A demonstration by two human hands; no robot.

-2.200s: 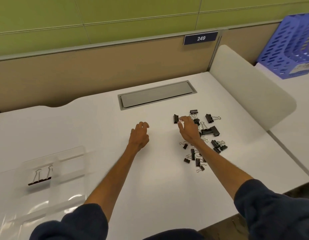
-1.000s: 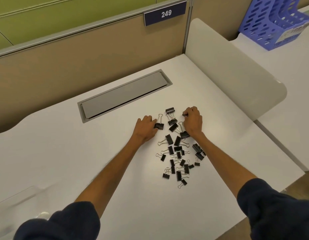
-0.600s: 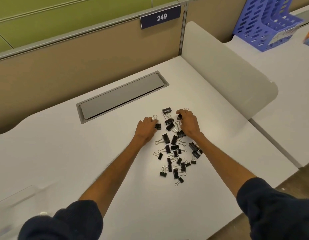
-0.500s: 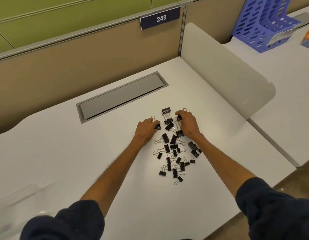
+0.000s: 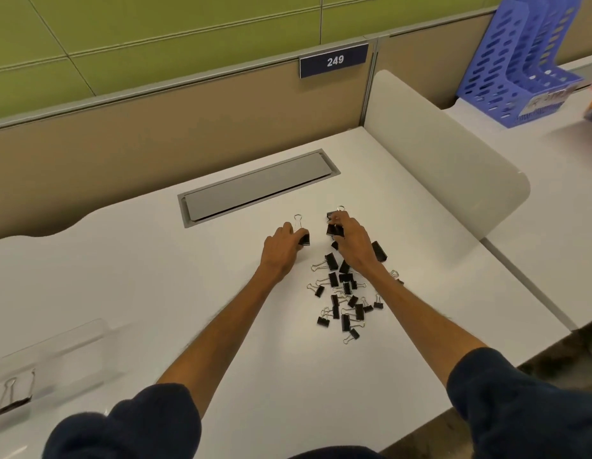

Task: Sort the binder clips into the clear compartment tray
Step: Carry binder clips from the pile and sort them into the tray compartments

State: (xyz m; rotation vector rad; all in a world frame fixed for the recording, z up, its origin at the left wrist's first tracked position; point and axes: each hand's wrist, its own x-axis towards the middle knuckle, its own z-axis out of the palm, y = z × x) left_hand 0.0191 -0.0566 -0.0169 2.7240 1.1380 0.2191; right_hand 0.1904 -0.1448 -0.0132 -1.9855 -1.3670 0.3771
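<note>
Binder clips (image 5: 344,293) litter the white desk (image 5: 155,266); left hand (image 5: 281,250) and right hand (image 5: 351,243) each pinch one.

Even bright overhead light, soft shadows — wide-angle edge bending, tray (image 5: 56,352) corner blurred

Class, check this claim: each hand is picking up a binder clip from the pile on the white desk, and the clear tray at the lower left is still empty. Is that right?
Not quite. The head view shows the clear tray already holds one large clip. The rest stands: the left hand and right hand each grip a binder clip from the pile on the white desk.
</note>
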